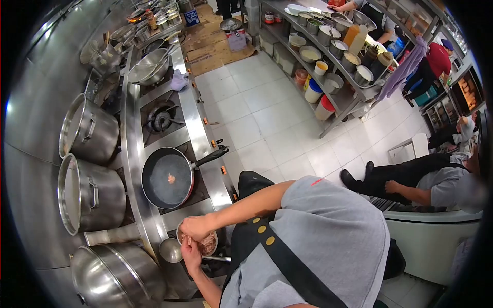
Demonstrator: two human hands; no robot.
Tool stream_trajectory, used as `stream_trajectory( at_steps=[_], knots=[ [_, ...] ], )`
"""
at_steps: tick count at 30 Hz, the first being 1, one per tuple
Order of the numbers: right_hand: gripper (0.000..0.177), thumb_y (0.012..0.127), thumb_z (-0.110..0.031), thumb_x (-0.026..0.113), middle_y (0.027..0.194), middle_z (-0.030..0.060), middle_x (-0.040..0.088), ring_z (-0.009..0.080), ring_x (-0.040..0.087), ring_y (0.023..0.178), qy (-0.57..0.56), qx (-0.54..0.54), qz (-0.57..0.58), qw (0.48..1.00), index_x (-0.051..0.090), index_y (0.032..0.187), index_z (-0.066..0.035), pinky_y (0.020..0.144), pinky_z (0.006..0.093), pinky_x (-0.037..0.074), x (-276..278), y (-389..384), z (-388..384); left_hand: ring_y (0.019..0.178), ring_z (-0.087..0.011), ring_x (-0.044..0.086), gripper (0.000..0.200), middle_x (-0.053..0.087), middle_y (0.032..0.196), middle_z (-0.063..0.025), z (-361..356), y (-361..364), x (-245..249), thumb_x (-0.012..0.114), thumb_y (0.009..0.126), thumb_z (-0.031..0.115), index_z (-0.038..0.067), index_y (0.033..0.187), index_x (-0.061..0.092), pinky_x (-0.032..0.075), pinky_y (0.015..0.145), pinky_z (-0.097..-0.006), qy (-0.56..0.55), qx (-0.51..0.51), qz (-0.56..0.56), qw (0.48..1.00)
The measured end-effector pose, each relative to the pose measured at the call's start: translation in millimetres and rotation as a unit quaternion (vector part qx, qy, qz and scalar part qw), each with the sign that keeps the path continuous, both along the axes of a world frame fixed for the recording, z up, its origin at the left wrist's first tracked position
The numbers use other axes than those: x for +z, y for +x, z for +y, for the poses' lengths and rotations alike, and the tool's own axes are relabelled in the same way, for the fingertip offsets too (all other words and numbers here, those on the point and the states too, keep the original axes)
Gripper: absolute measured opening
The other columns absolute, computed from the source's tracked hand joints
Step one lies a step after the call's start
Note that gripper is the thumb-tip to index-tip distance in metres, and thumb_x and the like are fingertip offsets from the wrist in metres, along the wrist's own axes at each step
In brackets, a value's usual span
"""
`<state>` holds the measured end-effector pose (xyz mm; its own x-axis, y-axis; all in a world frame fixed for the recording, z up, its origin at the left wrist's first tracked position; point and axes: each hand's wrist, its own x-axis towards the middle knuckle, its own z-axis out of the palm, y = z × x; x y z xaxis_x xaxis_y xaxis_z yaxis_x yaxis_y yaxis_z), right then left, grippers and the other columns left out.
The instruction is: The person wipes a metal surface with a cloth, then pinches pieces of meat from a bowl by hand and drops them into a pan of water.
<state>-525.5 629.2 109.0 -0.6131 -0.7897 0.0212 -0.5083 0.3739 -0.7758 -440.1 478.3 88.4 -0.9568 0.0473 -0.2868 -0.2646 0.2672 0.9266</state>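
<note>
A bowl of raw pinkish meat pieces (pixel 209 245) stands at the front of the stove, partly covered by my hands. My right hand (pixel 198 227) is closed over it, fingers pointing down at the meat. Just below, my left hand (pixel 190 254) pinches at the same spot, its fingertips meeting those of the right hand. A bit of meat seems held between them, though the fingers mostly hide it. Beside the bowl is a round metal ladle bowl (pixel 170 250). On the burner beyond, a black frying pan (pixel 163 192) holds one small piece of meat (pixel 171 178).
Two tall steel pots (pixel 97 133) and a large domed steel vessel (pixel 115 274) line the stove's back. The pan's handle (pixel 213 155) sticks out over the front edge. A bare burner (pixel 162 120) lies farther along. Shelves (pixel 328 77) hold containers; several people stand at right.
</note>
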Motion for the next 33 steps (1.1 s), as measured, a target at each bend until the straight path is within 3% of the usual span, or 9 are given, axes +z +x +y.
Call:
stream_trajectory(
  at_steps=[5, 8, 13, 19, 22, 26, 27, 30, 33],
  knots=[
    [0.025, 0.068, -0.01, 0.064, 0.087, 0.0279, 0.063, 0.0392, 0.063, 0.089, 0.053, 0.035, -0.029, 0.998, 0.066, 0.088, 0.005, 0.074, 0.043, 0.051, 5.9, -2.4, 4.6, 0.048, -0.0096, 0.053, 0.02, 0.058, 0.064, -0.0032, 28.4, -2.5, 35.9, 0.046, 0.094, 0.017, -0.001, 0.096, 0.054, 0.041, 0.044, -0.0246, -0.101, -0.02, 0.077, 0.992],
    [0.024, 0.069, -0.01, 0.063, 0.087, 0.0267, 0.064, 0.0389, 0.063, 0.088, 0.049, 0.063, -0.02, 0.997, 0.066, 0.089, 0.002, 0.075, 0.0437, 0.05, 3.3, -2.8, 5.7, 0.042, -0.0099, 0.051, 0.019, 0.055, 0.06, -0.0024, 28.6, -1.0, 33.5, 0.044, 0.094, 0.017, 0.001, 0.094, 0.054, 0.039, 0.039, -0.0239, -0.065, 0.001, 0.069, 0.995],
    [0.021, 0.068, -0.013, 0.061, 0.085, 0.0226, 0.065, 0.0395, 0.063, 0.082, 0.005, 0.104, 0.058, 0.993, 0.066, 0.084, -0.001, 0.072, 0.0446, 0.05, 7.2, 0.4, 10.8, 0.049, -0.0064, 0.049, 0.017, 0.053, 0.065, 0.0002, 24.0, 4.9, 26.6, 0.043, 0.095, 0.016, 0.003, 0.091, 0.053, 0.037, 0.043, -0.0208, 0.073, 0.064, -0.004, 0.995],
    [0.02, 0.069, -0.018, 0.059, 0.075, 0.0187, 0.064, 0.0365, 0.063, 0.073, -0.052, 0.054, 0.147, 0.986, 0.063, 0.078, 0.0, 0.065, 0.0438, 0.05, -20.9, 3.0, -12.8, 0.064, -0.0015, 0.045, 0.016, 0.053, 0.068, 0.001, 6.6, -1.6, 24.3, 0.043, 0.093, 0.013, 0.003, 0.085, 0.053, 0.035, 0.053, -0.0184, 0.045, 0.087, 0.001, 0.995],
    [0.021, 0.07, -0.02, 0.06, 0.075, 0.0181, 0.064, 0.0351, 0.063, 0.072, -0.061, 0.047, 0.187, 0.979, 0.061, 0.078, 0.0, 0.063, 0.0434, 0.05, -22.9, 4.5, -21.4, 0.056, -0.0037, 0.046, 0.016, 0.053, 0.066, 0.001, -19.0, -4.8, 14.6, 0.044, 0.09, 0.012, 0.002, 0.083, 0.055, 0.038, 0.048, -0.0224, -0.043, 0.052, -0.015, 0.998],
    [0.017, 0.068, -0.018, 0.062, 0.075, 0.0186, 0.065, 0.0358, 0.064, 0.075, 0.016, -0.004, 0.136, 0.991, 0.067, 0.074, -0.003, 0.069, 0.0424, 0.051, -27.2, 4.7, -22.1, 0.042, -0.0165, 0.053, 0.02, 0.057, 0.062, -0.0081, 0.2, 9.8, 14.7, 0.047, 0.086, 0.016, -0.001, 0.08, 0.056, 0.041, 0.039, -0.0322, -0.134, 0.031, -0.039, 0.99],
    [0.017, 0.068, -0.018, 0.061, 0.075, 0.0191, 0.065, 0.0357, 0.064, 0.076, 0.024, 0.001, 0.133, 0.991, 0.068, 0.074, -0.003, 0.069, 0.0422, 0.051, -28.8, 1.2, -22.9, 0.049, -0.0226, 0.059, 0.022, 0.056, 0.061, -0.015, -1.1, 9.7, 3.2, 0.048, 0.085, 0.016, -0.003, 0.077, 0.054, 0.043, 0.044, -0.035, -0.134, 0.057, -0.057, 0.988],
    [0.017, 0.069, -0.017, 0.061, 0.077, 0.0206, 0.065, 0.0355, 0.065, 0.078, 0.045, 0.009, 0.111, 0.993, 0.068, 0.076, -0.002, 0.071, 0.0416, 0.052, -32.9, -1.3, -27.8, 0.055, -0.0267, 0.059, 0.021, 0.054, 0.06, -0.0198, -17.9, 4.7, -42.7, 0.047, 0.083, 0.015, -0.005, 0.077, 0.053, 0.043, 0.051, -0.0381, -0.214, 0.101, 0.107, 0.966],
    [0.017, 0.069, -0.016, 0.061, 0.078, 0.0208, 0.066, 0.0349, 0.066, 0.078, 0.071, 0.047, 0.097, 0.992, 0.068, 0.077, -0.002, 0.067, 0.0417, 0.052, -29.1, -1.2, -34.8, 0.061, -0.0283, 0.058, 0.022, 0.055, 0.067, -0.0241, -7.6, 4.3, -5.6, 0.051, 0.081, 0.016, -0.005, 0.077, 0.054, 0.044, 0.057, -0.0388, -0.242, 0.097, 0.036, 0.965]
  ],
)
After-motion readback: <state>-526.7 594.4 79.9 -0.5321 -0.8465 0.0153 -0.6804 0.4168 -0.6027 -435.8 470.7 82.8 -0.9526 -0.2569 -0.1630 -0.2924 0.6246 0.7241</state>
